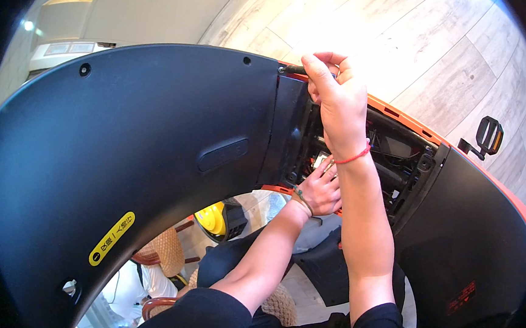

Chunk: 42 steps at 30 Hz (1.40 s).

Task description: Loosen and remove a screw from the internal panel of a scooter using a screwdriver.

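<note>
A large black curved vehicle body panel point(181, 109) with orange trim spans the view, and an opening point(392, 145) to its right shows dark wiring and frame parts. My right hand point(344, 99) is closed round a dark screwdriver point(295, 70), held almost level at the panel's far edge. Its tip meets a small screw point(281, 70) at the panel's corner; most of its handle is hidden in my fingers. Lower down, my left hand point(321, 189) rests at the near edge of the opening, fingers stretched into it beside a pale part. I see nothing gripped in it.
A black pedal with an orange reflector point(490, 136) juts out on the far right. Another black panel point(484, 222) continues there. Below the curve are a yellow rounded object point(211, 217) in a black container and woven seats point(168, 250). Wood-look flooring point(405, 46) lies beyond.
</note>
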Each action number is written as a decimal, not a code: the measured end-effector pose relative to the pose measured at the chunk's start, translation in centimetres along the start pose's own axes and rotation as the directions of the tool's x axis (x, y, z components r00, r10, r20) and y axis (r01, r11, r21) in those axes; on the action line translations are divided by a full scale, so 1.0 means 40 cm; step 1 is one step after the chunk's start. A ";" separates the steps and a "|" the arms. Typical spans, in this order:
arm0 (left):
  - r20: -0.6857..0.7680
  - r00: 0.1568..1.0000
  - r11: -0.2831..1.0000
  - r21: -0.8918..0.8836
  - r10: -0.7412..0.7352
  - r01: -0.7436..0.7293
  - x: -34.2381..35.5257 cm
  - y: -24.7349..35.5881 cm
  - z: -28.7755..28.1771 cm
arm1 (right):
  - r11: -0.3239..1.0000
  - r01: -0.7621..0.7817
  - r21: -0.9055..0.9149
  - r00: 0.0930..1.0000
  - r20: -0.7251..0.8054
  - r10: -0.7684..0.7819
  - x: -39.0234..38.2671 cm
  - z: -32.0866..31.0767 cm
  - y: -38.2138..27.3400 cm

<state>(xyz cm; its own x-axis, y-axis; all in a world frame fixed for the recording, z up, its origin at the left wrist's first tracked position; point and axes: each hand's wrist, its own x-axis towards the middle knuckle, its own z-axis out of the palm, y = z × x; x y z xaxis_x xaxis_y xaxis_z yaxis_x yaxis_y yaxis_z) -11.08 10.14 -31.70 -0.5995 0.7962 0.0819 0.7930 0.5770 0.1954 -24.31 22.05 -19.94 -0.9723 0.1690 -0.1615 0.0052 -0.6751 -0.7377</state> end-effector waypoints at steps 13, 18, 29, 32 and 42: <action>0.285 0.944 0.538 -0.776 -0.165 0.329 -0.011 -0.001 0.041 | 0.967 0.129 0.221 0.866 -0.500 -0.001 0.005 0.014 0.059; 0.214 0.973 0.982 -0.151 -0.081 0.115 -0.022 -0.013 0.033 | 0.844 0.327 -0.426 0.907 -0.110 -0.407 -0.015 0.014 0.051; 0.089 0.995 0.991 -0.118 -0.051 0.062 -0.031 -0.018 0.053 | 0.917 -0.046 0.396 0.924 -0.331 0.190 -0.020 -0.022 0.035; 0.051 0.998 0.997 -0.067 -0.031 0.034 -0.010 -0.006 0.027 | 0.984 -0.006 0.178 0.939 -0.338 0.067 -0.013 -0.037 0.039; -0.012 1.000 1.000 0.010 -0.010 0.010 0.007 0.004 -0.020 | 0.883 0.135 -0.450 0.983 0.175 -0.062 -0.010 -0.075 -0.061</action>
<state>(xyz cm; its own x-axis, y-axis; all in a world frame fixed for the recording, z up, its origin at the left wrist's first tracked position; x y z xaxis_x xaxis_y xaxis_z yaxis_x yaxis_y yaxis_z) -11.19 10.31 -30.85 -0.6086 0.7881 0.0920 0.7880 0.5868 0.1866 -23.22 25.79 -20.04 -0.9966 0.0819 0.0015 -0.0221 -0.2504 -0.9679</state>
